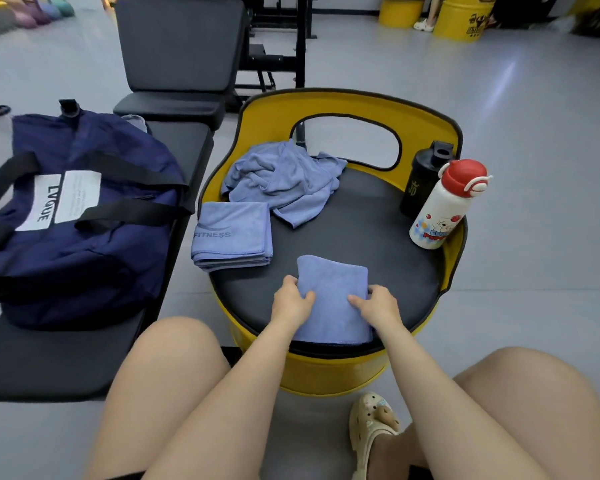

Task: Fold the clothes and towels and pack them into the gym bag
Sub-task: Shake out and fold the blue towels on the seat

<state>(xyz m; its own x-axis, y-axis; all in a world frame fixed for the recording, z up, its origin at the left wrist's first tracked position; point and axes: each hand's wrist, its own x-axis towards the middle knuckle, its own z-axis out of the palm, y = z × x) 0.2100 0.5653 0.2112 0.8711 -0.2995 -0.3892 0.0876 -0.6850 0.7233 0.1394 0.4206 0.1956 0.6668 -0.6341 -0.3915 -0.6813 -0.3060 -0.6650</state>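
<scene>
The gym bag (77,216), dark blue with black straps, lies at the left of the frame on a black bench (59,358); whether its zip is open I cannot tell. At centre stands a yellow drum seat (326,372) whose black padded top serves as the working surface. On it, toward the upper middle, sits a crumpled towel (284,181) not yet folded, and just left of centre a folded towel (232,233) lies square and flat.

At the lower middle, the towel in hand (333,299) is already doubled into a narrow rectangle. The left hand (291,301) has its grip clamped on the towel's left edge, fingers curled under and thumb on top; the right hand (378,304) pinches the right edge likewise.

To finish this fold well, it seems best to keep both edges level, draw the near end over to meet the far one, press the crease flat, and match the finished towel's size so both stack neatly.

Two bottles (440,202) stand at the right rim, well apart.
</scene>
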